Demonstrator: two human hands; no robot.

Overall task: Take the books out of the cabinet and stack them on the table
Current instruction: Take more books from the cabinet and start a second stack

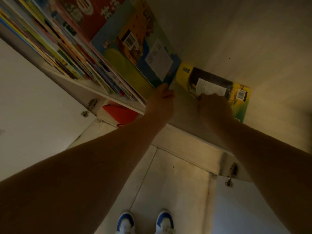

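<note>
A row of thin picture books leans in the cabinet, filling the upper left. The outermost one, a blue and green book with a barcode, tilts toward the shelf's open part. My left hand grips its lower corner, thumb on the cover. A yellow and dark book lies flat on the shelf board to the right. My right hand rests on this flat book, fingers curled at its near edge; whether it grips the book is hidden by the hand itself.
The cabinet's back wall fills the upper right. A red item sits on the shelf below. Open cabinet doors with hinges stand at left and lower right. My blue and white shoes stand on the tiled floor.
</note>
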